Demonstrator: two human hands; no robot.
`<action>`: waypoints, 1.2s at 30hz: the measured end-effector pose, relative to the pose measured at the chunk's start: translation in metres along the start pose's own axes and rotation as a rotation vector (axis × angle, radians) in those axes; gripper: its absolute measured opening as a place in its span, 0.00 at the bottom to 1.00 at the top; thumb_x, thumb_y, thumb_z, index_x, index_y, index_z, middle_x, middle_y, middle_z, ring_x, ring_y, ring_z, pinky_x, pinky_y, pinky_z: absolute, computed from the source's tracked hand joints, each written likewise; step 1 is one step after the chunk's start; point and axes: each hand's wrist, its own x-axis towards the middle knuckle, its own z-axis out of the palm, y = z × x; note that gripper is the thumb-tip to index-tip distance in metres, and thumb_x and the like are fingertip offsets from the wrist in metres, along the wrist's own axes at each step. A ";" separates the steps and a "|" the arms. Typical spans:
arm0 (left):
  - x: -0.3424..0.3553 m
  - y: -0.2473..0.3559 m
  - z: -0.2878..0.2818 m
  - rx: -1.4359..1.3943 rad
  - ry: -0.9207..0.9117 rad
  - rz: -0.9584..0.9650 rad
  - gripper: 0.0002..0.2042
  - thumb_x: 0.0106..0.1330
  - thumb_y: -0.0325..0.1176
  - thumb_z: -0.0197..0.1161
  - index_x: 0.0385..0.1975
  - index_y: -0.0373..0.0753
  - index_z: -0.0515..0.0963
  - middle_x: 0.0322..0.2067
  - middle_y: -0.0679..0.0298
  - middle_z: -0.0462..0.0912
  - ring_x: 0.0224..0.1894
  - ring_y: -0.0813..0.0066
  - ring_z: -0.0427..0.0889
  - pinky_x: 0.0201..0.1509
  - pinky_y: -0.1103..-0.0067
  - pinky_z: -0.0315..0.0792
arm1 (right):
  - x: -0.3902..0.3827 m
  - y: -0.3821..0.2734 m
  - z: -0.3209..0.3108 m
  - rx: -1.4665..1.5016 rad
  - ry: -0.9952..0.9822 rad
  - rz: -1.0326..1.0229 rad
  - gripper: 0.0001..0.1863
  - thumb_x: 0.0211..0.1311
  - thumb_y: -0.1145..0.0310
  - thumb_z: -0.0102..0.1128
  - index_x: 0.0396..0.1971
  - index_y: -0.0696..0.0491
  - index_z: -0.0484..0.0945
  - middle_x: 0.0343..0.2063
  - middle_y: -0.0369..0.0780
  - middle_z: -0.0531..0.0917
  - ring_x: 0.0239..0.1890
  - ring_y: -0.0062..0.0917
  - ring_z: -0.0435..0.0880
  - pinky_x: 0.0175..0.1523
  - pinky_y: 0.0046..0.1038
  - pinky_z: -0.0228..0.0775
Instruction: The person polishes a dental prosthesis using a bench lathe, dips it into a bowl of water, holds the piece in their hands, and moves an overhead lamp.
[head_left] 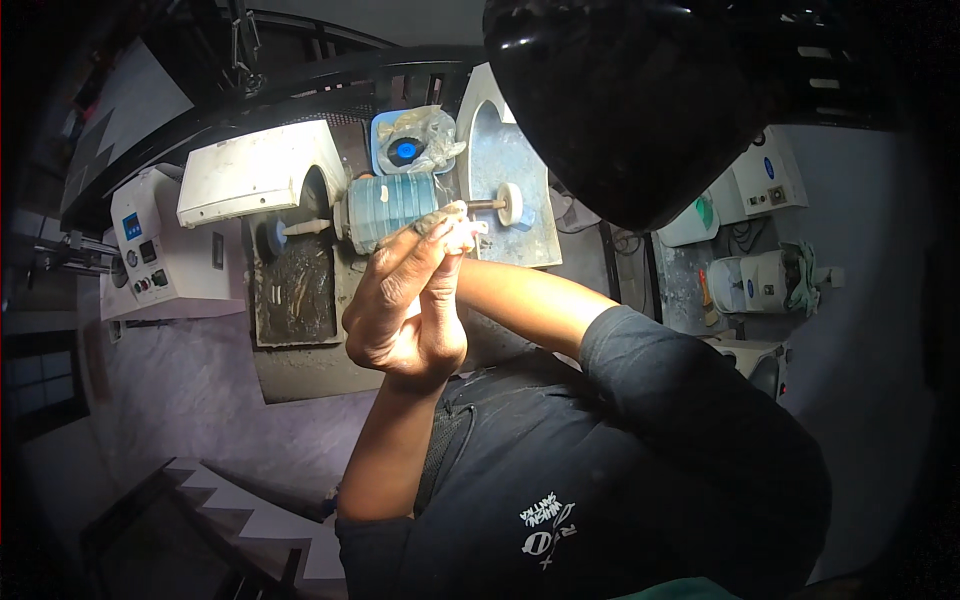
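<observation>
In the middle of the head view, my left hand (405, 295) is raised, its fingers bent and pinched together at the tips. Between them is a small pink and white piece (462, 238), partly covered by the fingers; its exact kind is hard to make out. My right forearm (535, 300) crosses from the right and ends behind the left hand, so the right hand's fingers are mostly hidden. Just beyond the hands lies a polishing lathe (395, 205) wrapped in blue. It carries a white buffing wheel (510, 204) on its right spindle and a dark blue wheel (270, 240) on its left.
A white hood (255, 175) and a dirty tray (295, 305) surround the left wheel. Another pale hood (540, 165) stands behind the right wheel. A blue bin (383, 145) with plastic sits at the back. A white control box (165, 250) is left; a black lamp-like shape (640, 100) hangs upper right.
</observation>
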 end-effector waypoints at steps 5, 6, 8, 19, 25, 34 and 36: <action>0.000 0.003 -0.007 0.025 0.004 -0.001 0.09 0.61 0.14 0.58 0.40 0.27 0.78 0.36 0.46 0.83 0.38 0.59 0.84 0.44 0.71 0.80 | -0.004 -0.012 -0.010 0.002 0.018 -0.051 0.22 0.61 0.70 0.52 0.58 0.52 0.73 0.50 0.52 0.79 0.50 0.46 0.80 0.55 0.40 0.72; -0.001 0.002 -0.011 0.047 0.002 -0.039 0.08 0.61 0.14 0.58 0.40 0.26 0.78 0.36 0.46 0.83 0.38 0.60 0.84 0.44 0.72 0.80 | -0.008 -0.015 -0.017 0.004 0.024 -0.084 0.22 0.61 0.70 0.52 0.58 0.52 0.73 0.50 0.52 0.79 0.50 0.46 0.80 0.55 0.40 0.72; -0.011 -0.006 -0.025 0.137 0.010 -0.058 0.09 0.60 0.15 0.59 0.40 0.27 0.79 0.36 0.48 0.84 0.34 0.64 0.85 0.39 0.76 0.79 | -0.030 -0.014 -0.035 0.018 0.040 -0.173 0.23 0.61 0.70 0.52 0.58 0.52 0.73 0.50 0.52 0.79 0.50 0.46 0.80 0.55 0.40 0.72; -0.129 0.015 -0.179 0.472 0.192 -0.595 0.07 0.66 0.21 0.57 0.39 0.25 0.79 0.35 0.53 0.84 0.34 0.69 0.84 0.41 0.76 0.81 | -0.288 0.106 -0.122 0.855 0.986 -0.125 0.12 0.63 0.73 0.58 0.45 0.60 0.74 0.31 0.38 0.81 0.29 0.16 0.79 0.34 0.20 0.75; -0.161 0.059 -0.173 0.552 0.341 -0.743 0.09 0.68 0.24 0.56 0.41 0.23 0.79 0.37 0.51 0.84 0.34 0.69 0.84 0.38 0.76 0.81 | -0.356 0.049 -0.220 0.780 1.563 -0.779 0.25 0.68 0.58 0.52 0.58 0.58 0.66 0.49 0.45 0.78 0.50 0.30 0.80 0.53 0.30 0.74; -0.151 0.100 -0.173 0.517 0.275 -0.610 0.09 0.68 0.23 0.55 0.40 0.23 0.79 0.37 0.50 0.84 0.34 0.68 0.84 0.36 0.78 0.82 | -0.342 -0.041 -0.243 0.425 1.773 -0.710 0.44 0.41 0.70 0.76 0.60 0.51 0.60 0.56 0.44 0.67 0.56 0.31 0.73 0.54 0.35 0.75; -0.146 0.104 -0.184 0.533 0.277 -0.587 0.09 0.68 0.23 0.55 0.40 0.23 0.79 0.37 0.51 0.84 0.34 0.68 0.84 0.36 0.78 0.82 | -0.344 -0.055 -0.242 0.460 1.793 -0.707 0.43 0.42 0.70 0.76 0.59 0.51 0.60 0.55 0.44 0.67 0.56 0.30 0.73 0.53 0.34 0.75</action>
